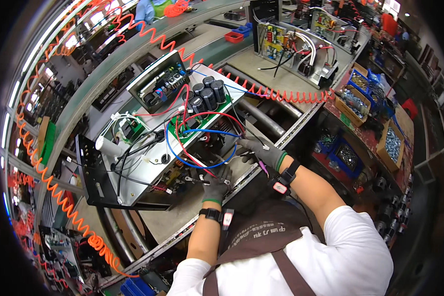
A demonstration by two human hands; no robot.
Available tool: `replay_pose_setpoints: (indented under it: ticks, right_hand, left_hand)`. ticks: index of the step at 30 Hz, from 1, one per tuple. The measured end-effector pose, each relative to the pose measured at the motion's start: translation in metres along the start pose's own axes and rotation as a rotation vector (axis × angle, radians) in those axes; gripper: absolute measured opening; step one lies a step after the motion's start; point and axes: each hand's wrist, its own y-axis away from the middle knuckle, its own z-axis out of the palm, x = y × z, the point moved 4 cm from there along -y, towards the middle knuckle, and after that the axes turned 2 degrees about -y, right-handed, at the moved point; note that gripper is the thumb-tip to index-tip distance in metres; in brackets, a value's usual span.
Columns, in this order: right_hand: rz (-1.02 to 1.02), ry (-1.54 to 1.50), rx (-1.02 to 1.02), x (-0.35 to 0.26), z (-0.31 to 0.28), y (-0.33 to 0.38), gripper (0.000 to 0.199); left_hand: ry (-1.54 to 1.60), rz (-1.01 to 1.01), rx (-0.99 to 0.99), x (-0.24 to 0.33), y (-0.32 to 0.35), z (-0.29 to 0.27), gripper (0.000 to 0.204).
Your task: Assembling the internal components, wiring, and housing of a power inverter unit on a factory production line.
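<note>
My left hand, in a grey glove, is closed at the front edge of an open chassis. A dark cable end with a metal ring lug sticks out past its fingers. My right hand, gloved too, reaches the chassis's right corner with fingers bent. A slim purple-ended tool shows below its palm; its kind is unclear. Red cable and blue cable loop from a green circuit board toward my hands. Black cylindrical capacitors stand on the board.
A panel with electronics stands at the chassis's back. Metal rollers run beneath. Another open unit is farther along the line. Orange coiled hoses cross the area. Bins of small hardware line the right. Another person is at the far side.
</note>
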Motion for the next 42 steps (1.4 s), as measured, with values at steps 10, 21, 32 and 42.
replay_pose_setpoints:
  ticks: [10,21,32,42]
  right_hand:
    - [-0.007,0.597,-0.180,0.055,-0.093,0.011,0.053]
    - [-0.691,0.634,0.896,-0.058,-0.370,0.153,0.032]
    - [-0.199,0.601,1.638,-0.097,-0.738,0.261,0.029]
    - [-0.019,0.789,1.304,-0.075,-0.888,0.224,0.056]
  left_hand:
    - [-0.009,0.485,-0.290,0.007,0.001,0.069,0.045]
    - [-1.107,0.893,0.212,0.016,-0.033,0.028,0.046]
    - [-1.858,0.965,0.901,0.007,0.040,0.120,0.061]
    - [-2.025,1.159,0.800,0.031,0.014,0.114,0.021]
